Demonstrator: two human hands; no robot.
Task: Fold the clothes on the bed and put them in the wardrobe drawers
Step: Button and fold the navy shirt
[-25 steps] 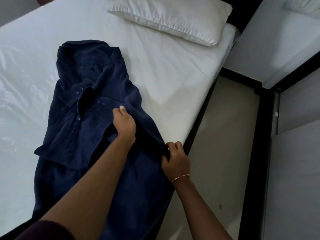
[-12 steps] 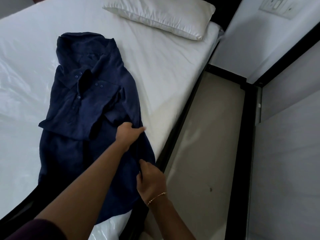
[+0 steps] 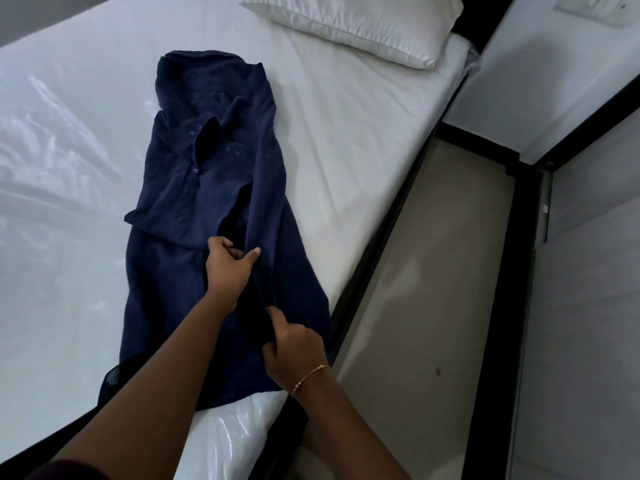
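Observation:
A long navy-blue buttoned garment (image 3: 194, 188) lies lengthwise on the white bed (image 3: 346, 140), collar toward the pillow, its left side folded inward over the front. My left hand (image 3: 228, 268) pinches the right-hand edge of the cloth near its middle, thumb on top. Lower down, my right hand (image 3: 294, 344), with a thin gold bracelet at the wrist, grips the same edge. Between the two hands the fabric stands up in a raised fold running along the garment.
A white pillow (image 3: 363, 26) lies at the head of the bed. Shiny plastic wrap (image 3: 52, 133) covers the mattress on the left and at the near corner. A black bed frame (image 3: 391, 233) borders a narrow beige floor strip (image 3: 433, 271); grey panels (image 3: 588, 306) stand to the right.
Both hands have carried the garment's right edge inward from the bed's side toward the middle, making the garment narrower. The camera has shifted, so the bed sits further right in view.

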